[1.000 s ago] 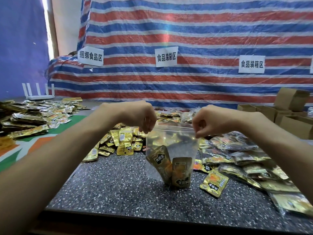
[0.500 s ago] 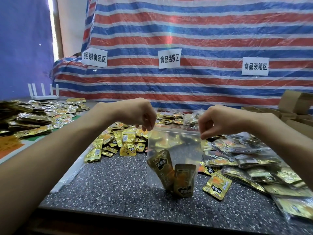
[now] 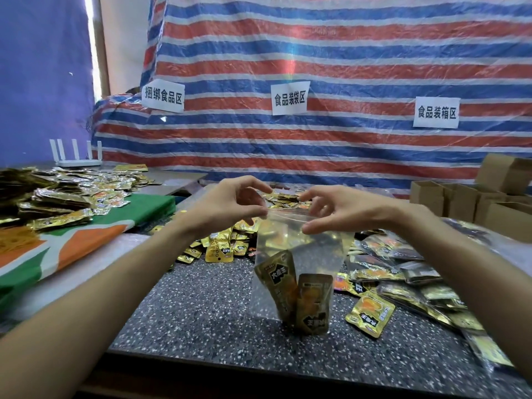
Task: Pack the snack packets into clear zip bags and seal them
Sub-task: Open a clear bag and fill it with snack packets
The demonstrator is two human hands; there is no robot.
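Zip bag (image 3: 299,251) hangs upright below my fingers, its bottom resting on the speckled counter (image 3: 201,312), with two gold snack packets (image 3: 313,303) standing inside. A loose packet (image 3: 370,313) lies to the right of them. My left fingers (image 3: 253,210) pinch the bag's top left corner. My right fingers (image 3: 313,226) pinch the top edge just beside them, both forefingers lifted. Heaped packets (image 3: 221,249) lie beyond.

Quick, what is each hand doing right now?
Left hand: pinching the top edge of the zip bag.
Right hand: pinching the same top edge, thumb underneath.
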